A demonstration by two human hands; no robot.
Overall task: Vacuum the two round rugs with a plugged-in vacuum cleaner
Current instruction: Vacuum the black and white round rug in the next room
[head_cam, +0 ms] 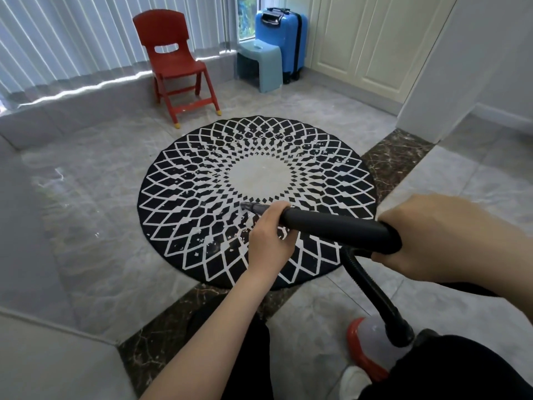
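Observation:
A round black rug (256, 197) with a white diamond pattern and a pale centre lies on the grey tiled floor. White crumbs are scattered over it. Both hands hold the black vacuum wand (334, 226). My left hand (269, 235) grips it near the front, just behind the grey nozzle tip (251, 207), which rests on the rug left of the pale centre. My right hand (450, 241) grips the rear end. A black ribbed hose (372, 287) runs down to the red and white vacuum body (372, 347) by my feet. Only one rug is in view.
A red plastic chair (178, 64) stands beyond the rug. A pale blue stool (259, 64) and a blue suitcase (284, 39) sit at the back by cream cupboard doors. A grey ledge runs along the left under vertical blinds. A white wall corner (432, 90) juts in at right.

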